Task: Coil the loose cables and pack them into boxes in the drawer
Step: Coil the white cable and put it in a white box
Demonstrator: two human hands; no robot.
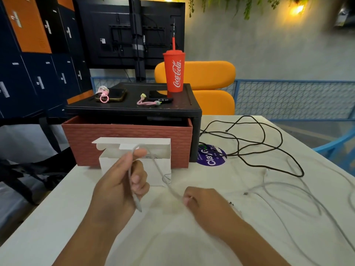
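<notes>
Head view: the left hand is raised in the centre of the frame. Its fingers are curled round one end of a white cable, and the plug tip sticks out below the palm. From the top of that fist the cable arcs over and runs down to the right hand, lower right of centre, which pinches it between thumb and bent fingers close to the tabletop. Past the right hand the rest of the white cable lies in loose, uncoiled loops across the right side of the tabletop.

Behind the left hand stands a small white cardboard box with its lid flap open. It rests on the tabletop just in front of a brick-patterned red drawer. The drawer is pulled partly out of a black desk stand. A black cable sprawls in tangled loops to the right of the stand, partly over a purple round sticker.

On top of the stand are a red Coca-Cola cup with a straw and two phones, one at the left and one beside the cup, each with a small pink strap near it. An orange chair and a black monitor are in the upper part of the frame.
</notes>
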